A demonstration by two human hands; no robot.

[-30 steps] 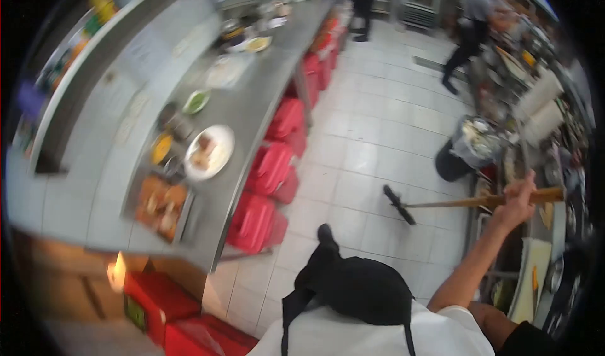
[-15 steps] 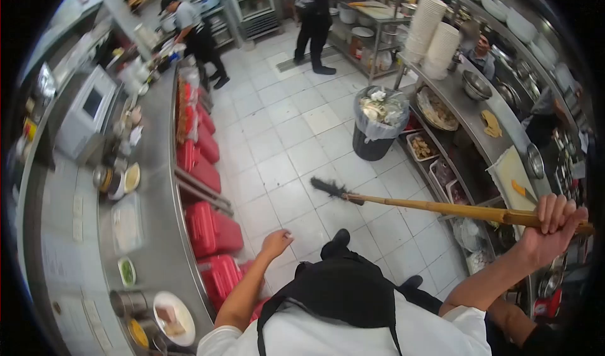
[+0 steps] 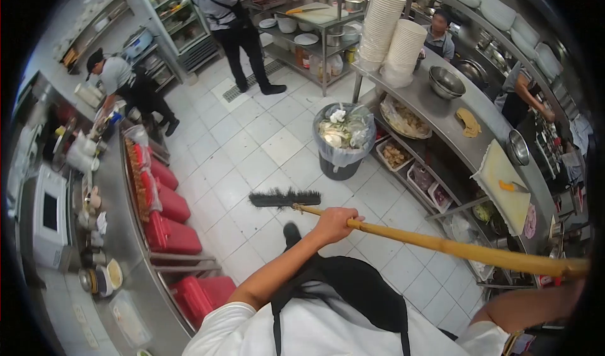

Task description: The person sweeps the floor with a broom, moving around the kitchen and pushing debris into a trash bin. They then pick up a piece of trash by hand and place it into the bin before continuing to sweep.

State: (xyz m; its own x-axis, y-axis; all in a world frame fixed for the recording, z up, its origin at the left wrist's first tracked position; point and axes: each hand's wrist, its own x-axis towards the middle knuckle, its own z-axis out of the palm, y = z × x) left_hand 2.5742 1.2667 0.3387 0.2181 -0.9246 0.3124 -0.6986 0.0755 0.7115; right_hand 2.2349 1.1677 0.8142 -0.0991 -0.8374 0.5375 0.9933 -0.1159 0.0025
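Note:
A long-handled broom (image 3: 435,245) slants across the view, its black bristle head (image 3: 285,198) low over the floor tiles. My left hand (image 3: 337,225) is closed around the yellow handle near the head end. At the right edge my right hand (image 3: 576,288) is at the thick upper end of the handle; its fingers are mostly lost in the dark border. Beyond the bristles stands a dark bin (image 3: 343,160) with a clear liner, heaped with food scraps.
Red lidded containers (image 3: 173,236) sit under the left steel counter (image 3: 135,274). On the right, a steel counter (image 3: 435,97) carries stacked white tubs (image 3: 403,47), metal bowls (image 3: 446,81) and a cutting board (image 3: 504,189) with a knife. Co-workers stand at the back (image 3: 236,47) and left (image 3: 129,85).
My left hand has gone from free and loosely curled to gripping the broom handle. The bristle head now lies broadside. My right hand has moved down to the view's edge, and the view has shifted.

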